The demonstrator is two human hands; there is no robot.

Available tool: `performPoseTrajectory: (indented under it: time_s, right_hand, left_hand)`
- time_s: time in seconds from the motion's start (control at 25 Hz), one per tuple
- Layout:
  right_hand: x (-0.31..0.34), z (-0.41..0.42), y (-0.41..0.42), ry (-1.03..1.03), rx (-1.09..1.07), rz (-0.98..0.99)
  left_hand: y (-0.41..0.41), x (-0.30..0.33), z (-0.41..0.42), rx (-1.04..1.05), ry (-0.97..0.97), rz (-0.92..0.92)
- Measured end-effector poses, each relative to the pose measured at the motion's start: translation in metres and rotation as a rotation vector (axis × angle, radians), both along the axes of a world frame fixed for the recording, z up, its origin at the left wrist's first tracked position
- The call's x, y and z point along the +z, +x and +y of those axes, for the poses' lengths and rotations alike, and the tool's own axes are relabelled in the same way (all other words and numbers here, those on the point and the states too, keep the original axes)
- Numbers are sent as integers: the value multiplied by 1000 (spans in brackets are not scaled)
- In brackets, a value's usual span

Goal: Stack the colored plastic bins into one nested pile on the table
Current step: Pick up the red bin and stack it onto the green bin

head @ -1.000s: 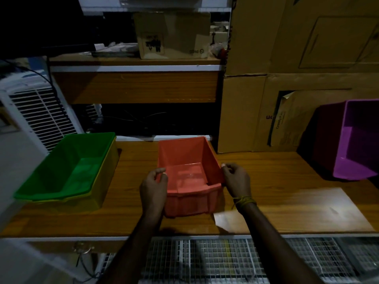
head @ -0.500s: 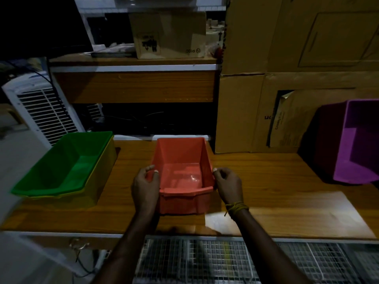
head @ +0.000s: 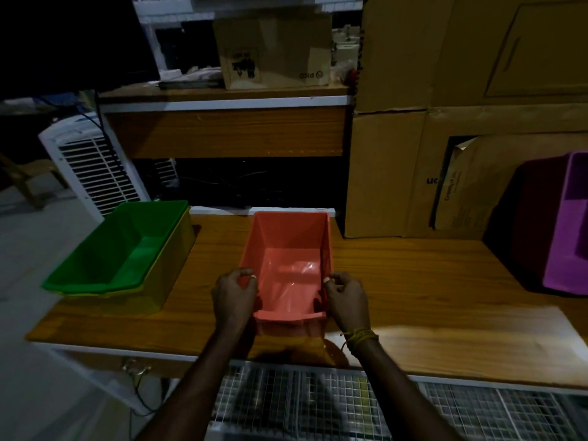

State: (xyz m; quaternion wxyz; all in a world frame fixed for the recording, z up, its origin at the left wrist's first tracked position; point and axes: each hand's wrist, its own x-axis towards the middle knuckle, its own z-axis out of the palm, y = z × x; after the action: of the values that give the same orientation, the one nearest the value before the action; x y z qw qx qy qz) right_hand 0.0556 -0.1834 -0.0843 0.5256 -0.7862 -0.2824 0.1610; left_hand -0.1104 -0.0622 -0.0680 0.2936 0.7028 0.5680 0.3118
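A: Bin status? Orange bin [head: 288, 268] sits mid-table near the front edge, both hands on its side walls.

B: Yep. Left hand [head: 234, 292] is curled round the left wall, thumb over the rim; right hand [head: 345, 296] does the same on the right wall. Both are closed on it. Vs a sec ago it's nearer the person and its front lip is lower in view. Can't tell if it's clear of the wooden table [head: 413, 281].

A: Means what for the stack?

B: Prob the start of a carry. Green bin [head: 117, 249] is already nested in the yellow bin [head: 159, 291] at the left end, well apart from the orange one. That pile looks like the target, imo.

A: Anything else left?

B: Purple bin [head: 563, 224], far right by the cardboard boxes [head: 413, 173], untouched. So two bins to go, orange first.
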Motion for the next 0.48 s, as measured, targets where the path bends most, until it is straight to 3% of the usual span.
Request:
performPoseTrajectory:
  time_s: [0.2,0.48]
  right_hand:
    - [-3,26,-9,-71,-96,-65]
    - [11,63,-50,-189,-241,-169]
  left_hand:
    - [8,-9,20,-84,92,254]
    - [-9,14,59,-100,49,180]
